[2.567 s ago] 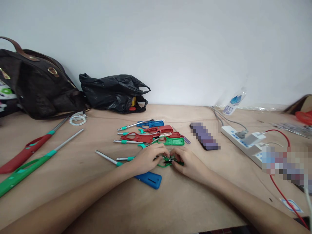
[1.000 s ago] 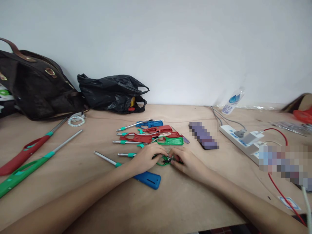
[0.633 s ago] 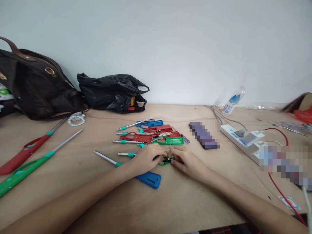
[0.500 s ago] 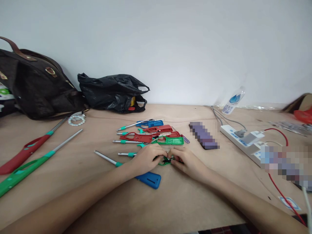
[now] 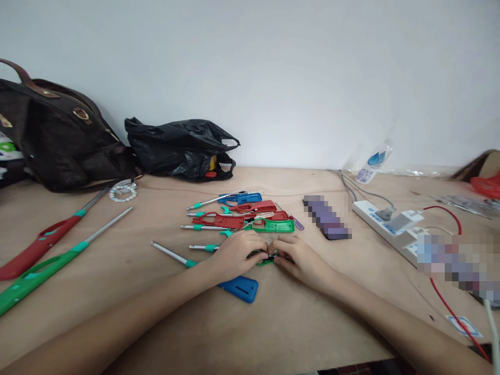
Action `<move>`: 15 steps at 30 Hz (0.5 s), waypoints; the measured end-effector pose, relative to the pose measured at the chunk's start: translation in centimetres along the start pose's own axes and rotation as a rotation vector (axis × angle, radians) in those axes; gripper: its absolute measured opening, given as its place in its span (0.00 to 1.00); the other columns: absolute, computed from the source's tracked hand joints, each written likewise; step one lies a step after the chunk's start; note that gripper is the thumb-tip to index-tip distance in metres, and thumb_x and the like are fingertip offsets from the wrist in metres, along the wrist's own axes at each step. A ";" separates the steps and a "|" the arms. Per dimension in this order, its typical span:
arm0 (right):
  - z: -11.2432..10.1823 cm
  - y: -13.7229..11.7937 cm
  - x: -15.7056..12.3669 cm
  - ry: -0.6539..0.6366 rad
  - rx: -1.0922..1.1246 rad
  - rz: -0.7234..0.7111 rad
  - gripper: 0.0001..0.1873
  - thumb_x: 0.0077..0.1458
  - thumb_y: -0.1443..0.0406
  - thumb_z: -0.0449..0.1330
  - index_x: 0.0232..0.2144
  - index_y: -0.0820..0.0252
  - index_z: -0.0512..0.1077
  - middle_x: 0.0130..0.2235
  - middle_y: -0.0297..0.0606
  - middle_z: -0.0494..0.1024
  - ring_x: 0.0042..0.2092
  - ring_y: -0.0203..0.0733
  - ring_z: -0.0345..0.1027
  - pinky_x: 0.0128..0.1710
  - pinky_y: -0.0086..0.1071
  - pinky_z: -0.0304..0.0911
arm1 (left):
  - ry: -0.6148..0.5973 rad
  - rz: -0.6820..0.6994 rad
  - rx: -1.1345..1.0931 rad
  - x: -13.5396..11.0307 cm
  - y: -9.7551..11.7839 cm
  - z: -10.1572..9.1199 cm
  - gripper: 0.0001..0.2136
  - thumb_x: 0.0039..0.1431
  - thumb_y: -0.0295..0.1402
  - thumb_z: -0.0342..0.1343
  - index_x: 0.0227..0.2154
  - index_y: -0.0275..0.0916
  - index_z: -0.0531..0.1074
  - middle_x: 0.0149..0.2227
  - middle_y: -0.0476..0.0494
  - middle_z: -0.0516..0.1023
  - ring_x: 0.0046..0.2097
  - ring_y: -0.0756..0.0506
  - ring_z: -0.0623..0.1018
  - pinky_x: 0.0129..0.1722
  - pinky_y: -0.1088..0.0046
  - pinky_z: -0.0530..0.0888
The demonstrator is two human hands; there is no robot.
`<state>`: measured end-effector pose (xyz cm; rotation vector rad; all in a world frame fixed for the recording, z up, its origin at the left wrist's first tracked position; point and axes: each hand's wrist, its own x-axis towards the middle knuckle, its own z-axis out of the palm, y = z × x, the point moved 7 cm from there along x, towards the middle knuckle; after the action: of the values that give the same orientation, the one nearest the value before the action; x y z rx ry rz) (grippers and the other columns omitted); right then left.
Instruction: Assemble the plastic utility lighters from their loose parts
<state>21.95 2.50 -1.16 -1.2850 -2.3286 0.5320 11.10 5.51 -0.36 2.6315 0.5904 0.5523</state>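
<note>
My left hand (image 5: 240, 252) and my right hand (image 5: 299, 256) meet over an opened green stick lighter (image 5: 265, 263) lying on the table. Both sets of fingers are closed around its handle and a small dark part in it, which they mostly hide. A metal tube (image 5: 199, 247) with a teal collar sticks out to the left of my left hand. Under my left wrist lies a blue stick lighter (image 5: 244, 289). Just beyond the hands are opened lighters: a green casing (image 5: 273, 225), red casings (image 5: 224, 221) and a blue casing (image 5: 242, 198).
A small purple-handled screwdriver (image 5: 297, 223) lies beside the casings. To the right are a blurred phone (image 5: 328, 219), a power strip (image 5: 365, 211) with cables and a bottle (image 5: 374, 164). At left lie red (image 5: 58, 234) and green lighters (image 5: 50, 271), a black plastic bag (image 5: 175, 148) and a backpack (image 5: 70, 140).
The fingers of both hands have shifted slightly over the small dark part, with my left thumb now straighter. Everything else stays in place.
</note>
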 end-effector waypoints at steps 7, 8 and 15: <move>0.0 0.3 -0.1 0.017 -0.036 0.052 0.08 0.55 0.75 0.56 0.35 0.58 0.67 0.33 0.35 0.71 0.37 0.41 0.65 0.36 0.32 0.57 | 0.014 -0.018 -0.010 0.1 -0.2 0.0 0.05 0.61 0.25 0.54 0.32 0.38 0.73 0.35 0.47 0.78 0.39 0.46 0.76 0.40 0.71 0.68; 0.0 0.3 -0.1 0.017 -0.036 0.056 0.08 0.55 0.75 0.56 0.35 0.58 0.67 0.33 0.35 0.71 0.37 0.41 0.64 0.35 0.32 0.57 | 0.017 -0.021 -0.006 0.1 -0.3 0.0 0.05 0.60 0.24 0.54 0.32 0.38 0.73 0.35 0.48 0.78 0.39 0.46 0.76 0.40 0.71 0.68; 0.2 0.7 0.0 0.028 -0.016 0.051 0.08 0.54 0.75 0.57 0.32 0.58 0.65 0.33 0.34 0.71 0.35 0.40 0.64 0.34 0.31 0.57 | 0.025 0.024 0.092 -0.1 0.4 0.0 0.05 0.62 0.24 0.51 0.32 0.37 0.70 0.35 0.46 0.76 0.39 0.45 0.74 0.39 0.70 0.67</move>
<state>22.34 2.82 -1.69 -1.3536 -2.2871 0.5084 11.10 5.08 -0.17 2.7253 0.6060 0.5792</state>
